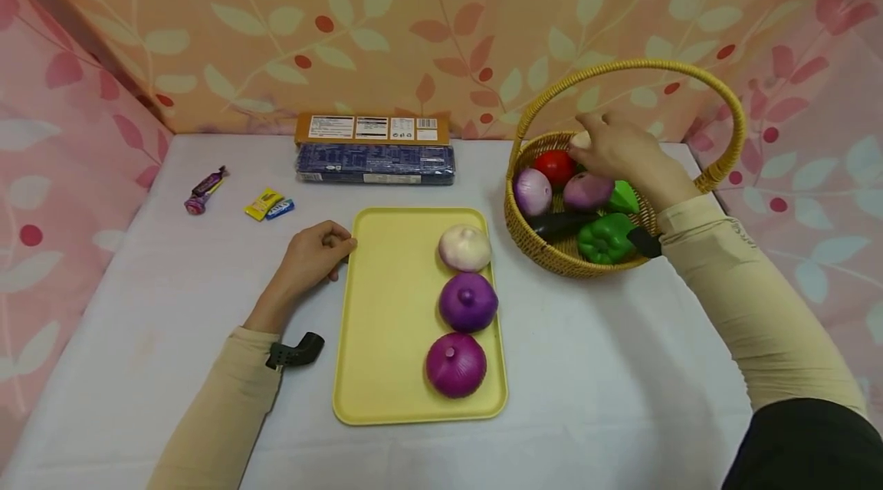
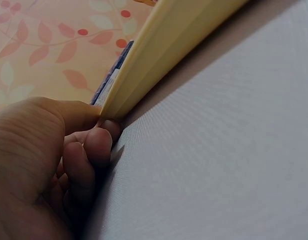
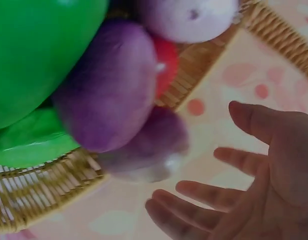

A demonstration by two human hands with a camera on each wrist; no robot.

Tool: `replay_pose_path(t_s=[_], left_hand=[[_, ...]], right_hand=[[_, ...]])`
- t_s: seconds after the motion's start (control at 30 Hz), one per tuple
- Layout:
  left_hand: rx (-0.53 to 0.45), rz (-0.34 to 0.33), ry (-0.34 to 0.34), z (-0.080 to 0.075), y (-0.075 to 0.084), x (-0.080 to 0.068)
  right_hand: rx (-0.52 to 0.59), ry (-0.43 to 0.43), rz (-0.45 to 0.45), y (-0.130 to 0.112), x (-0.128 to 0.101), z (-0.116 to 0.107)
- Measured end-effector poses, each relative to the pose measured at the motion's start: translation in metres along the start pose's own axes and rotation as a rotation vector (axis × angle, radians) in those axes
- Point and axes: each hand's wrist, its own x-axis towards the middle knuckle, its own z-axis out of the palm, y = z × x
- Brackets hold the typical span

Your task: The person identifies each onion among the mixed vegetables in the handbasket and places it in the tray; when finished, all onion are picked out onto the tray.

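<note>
My left hand [image 1: 313, 254] pinches the left rim of a yellow tray [image 1: 386, 306], thumb on top and curled fingers below. Along the tray's right side sit three onions: a whitish one [image 1: 464, 248], a purple one [image 1: 468, 303] and a magenta one [image 1: 456, 365]. Over the back of a wicker basket [image 1: 552, 260] reaches my right hand [image 1: 617, 149]. In the right wrist view its fingers are spread, close to a purple-and-white onion [image 3: 156, 150] at the basket's far side. Another purple onion [image 1: 588, 191] lies in front of that hand.
The basket also holds a tomato [image 1: 555, 168], a pale purple onion [image 1: 533, 192], a dark eggplant [image 1: 560, 226] and a green pepper [image 1: 607, 238]. Its tall handle [image 1: 738, 122] arches around my right hand. Blue packages [image 1: 375, 162] lie at the back; wrapped candies [image 1: 264, 204] are at left.
</note>
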Motion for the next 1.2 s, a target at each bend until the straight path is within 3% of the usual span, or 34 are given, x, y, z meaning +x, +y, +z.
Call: replay_pose_path(t_s=[0.07, 0.17, 0.27, 0.4, 0.5, 0.6, 0.73, 0.83, 1.0, 1.1, 1.2], left_hand=[[-0.002, -0.001, -0.001, 0.001, -0.001, 0.0], [-0.004, 0.001, -0.001, 0.003, 0.0, 0.0], [-0.005, 0.007, -0.002, 0.004, 0.0, 0.0], [-0.007, 0.013, -0.004, 0.005, -0.001, -0.001], [-0.005, 0.02, -0.003, 0.005, -0.001, 0.0], [-0.003, 0.026, 0.001, 0.003, -0.002, 0.001], [-0.003, 0.023, 0.004, 0.002, -0.003, 0.002], [-0.005, 0.013, 0.007, 0.0, -0.003, 0.001], [-0.008, 0.01, 0.001, -0.001, -0.001, 0.002], [-0.006, 0.01, -0.003, 0.0, -0.001, 0.002], [0.002, 0.01, 0.001, 0.0, -0.001, 0.002]], right_hand=[[0.001, -0.075, 0.012, 0.007, 0.007, 0.001], [-0.003, -0.104, -0.024, 0.014, 0.013, 0.005], [0.007, -0.059, -0.033, 0.017, 0.014, 0.01], [0.032, 0.014, 0.028, 0.015, 0.008, 0.012], [0.022, 0.151, 0.013, 0.009, -0.008, 0.014], [0.011, 0.383, -0.041, -0.006, -0.034, 0.023], [0.013, 0.676, -0.165, -0.038, -0.071, 0.045], [0.041, 0.78, -0.319, -0.07, -0.095, 0.062], [0.113, 0.719, -0.635, -0.13, -0.129, 0.09], [0.118, 0.664, -0.822, -0.159, -0.14, 0.108], [0.089, 0.609, -0.954, -0.179, -0.145, 0.123]])
